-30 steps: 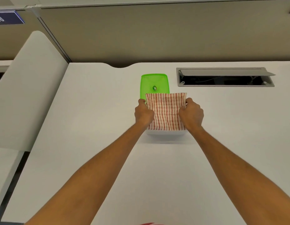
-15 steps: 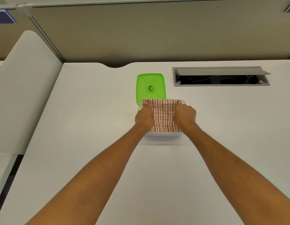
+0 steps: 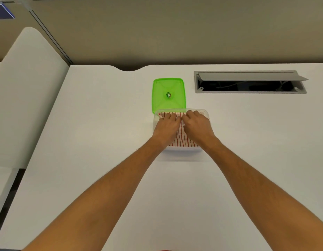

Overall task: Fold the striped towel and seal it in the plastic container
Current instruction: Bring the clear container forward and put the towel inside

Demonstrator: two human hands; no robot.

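I see white desk [image 3: 84,142] filling view, panel wall behind it. Open cable tray [image 3: 250,82] set into desk, beyond and right of box. Clear plastic box [image 3: 207,114] mid-desk, lidless. Green lid [image 3: 169,87] flat on desk just behind box, near edge overlapped by box rim. Striped towel [image 3: 180,138], folded, lying inside box. Left hand [image 3: 167,128] and right hand [image 3: 197,126] side by side on towel, nearly touching, fingers [image 3: 168,115] curled, pressing cloth at far end; real pinch or not, I cannot tell.
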